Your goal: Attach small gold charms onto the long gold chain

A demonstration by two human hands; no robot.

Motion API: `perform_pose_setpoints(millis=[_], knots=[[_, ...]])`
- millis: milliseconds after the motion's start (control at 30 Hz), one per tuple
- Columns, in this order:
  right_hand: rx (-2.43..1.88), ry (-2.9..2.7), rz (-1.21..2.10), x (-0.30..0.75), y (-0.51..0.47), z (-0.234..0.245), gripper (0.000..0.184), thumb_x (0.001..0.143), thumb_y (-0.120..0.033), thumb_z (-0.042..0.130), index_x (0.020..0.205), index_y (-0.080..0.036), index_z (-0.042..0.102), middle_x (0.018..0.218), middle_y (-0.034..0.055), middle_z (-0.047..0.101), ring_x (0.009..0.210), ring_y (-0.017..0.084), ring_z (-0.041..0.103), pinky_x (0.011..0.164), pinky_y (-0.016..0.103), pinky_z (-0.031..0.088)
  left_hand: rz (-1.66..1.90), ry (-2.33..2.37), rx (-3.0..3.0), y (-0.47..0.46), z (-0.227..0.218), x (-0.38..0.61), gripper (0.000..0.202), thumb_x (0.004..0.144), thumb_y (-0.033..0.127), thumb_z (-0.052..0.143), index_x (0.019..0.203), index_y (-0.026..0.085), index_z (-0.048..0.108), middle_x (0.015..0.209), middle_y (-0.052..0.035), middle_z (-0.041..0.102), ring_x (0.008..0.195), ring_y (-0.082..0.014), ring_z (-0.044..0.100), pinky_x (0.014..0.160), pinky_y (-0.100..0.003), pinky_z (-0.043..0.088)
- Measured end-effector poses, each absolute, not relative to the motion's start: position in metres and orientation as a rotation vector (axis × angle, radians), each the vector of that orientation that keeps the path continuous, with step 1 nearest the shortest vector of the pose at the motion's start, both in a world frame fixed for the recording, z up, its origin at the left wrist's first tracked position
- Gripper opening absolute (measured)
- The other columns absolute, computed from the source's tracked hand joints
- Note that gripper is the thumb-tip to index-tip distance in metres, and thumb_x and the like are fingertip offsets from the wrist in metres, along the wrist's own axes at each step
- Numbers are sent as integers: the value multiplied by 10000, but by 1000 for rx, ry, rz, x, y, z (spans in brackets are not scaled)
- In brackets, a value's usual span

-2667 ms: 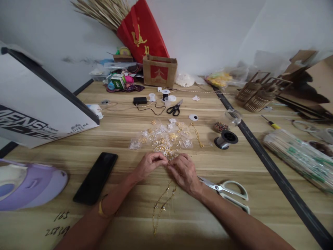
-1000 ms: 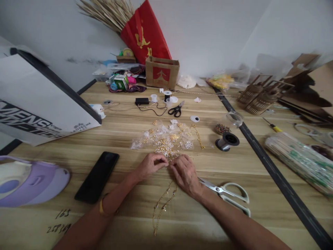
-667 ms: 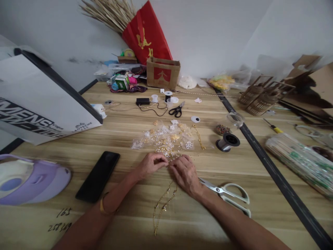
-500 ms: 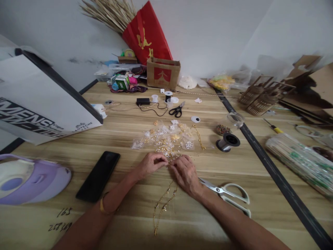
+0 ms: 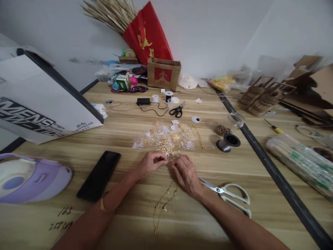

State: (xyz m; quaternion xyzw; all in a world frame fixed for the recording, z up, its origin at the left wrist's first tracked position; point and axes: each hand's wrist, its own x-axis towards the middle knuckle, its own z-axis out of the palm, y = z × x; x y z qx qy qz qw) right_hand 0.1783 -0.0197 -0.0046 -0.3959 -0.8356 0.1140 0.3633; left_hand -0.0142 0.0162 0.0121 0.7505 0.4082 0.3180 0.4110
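Observation:
Both my hands meet at the middle of a wooden table (image 5: 125,128). My left hand (image 5: 150,164) is pinched closed, fingertips together at the upper end of a gold chain (image 5: 163,207). My right hand (image 5: 186,175) is also closed in a pinch on the same chain end, fingertips almost touching the left. The chain trails toward me in two strands on the wood. Just beyond my fingers lies a pile of small clear bags with gold and silver findings (image 5: 168,138).
White-handled scissors (image 5: 229,195) lie right of my right wrist. A black phone (image 5: 99,175) lies to the left, a purple and white cap (image 5: 31,180) beyond it. A wire spool (image 5: 228,142), black scissors (image 5: 177,110), a white box (image 5: 39,100) and a red bag (image 5: 147,34) stand farther off.
My hands stay pinched on the chain end with only tiny finger shifts. The view has drifted slightly.

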Motion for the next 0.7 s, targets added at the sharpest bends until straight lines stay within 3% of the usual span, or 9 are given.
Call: perform_pose_setpoints(millis=[267,700], knots=[[-1012,-2131,291,177,-19,-5,102,921,-166,441,885,-192,532,792,34,592,772,175,514,844,372,403,956,1215,1815,28,6,-26,166,810,270,606,777,122,675,719,-38,681,680,-140,606,656,-234,478],[-971,-2139,364,178,-19,-5,160,930,-168,439,968,-197,591,835,46,638,802,177,557,916,424,419,823,1230,2143,37,10,-36,119,821,214,587,785,153,682,761,-44,698,713,-151,613,675,-247,463]])
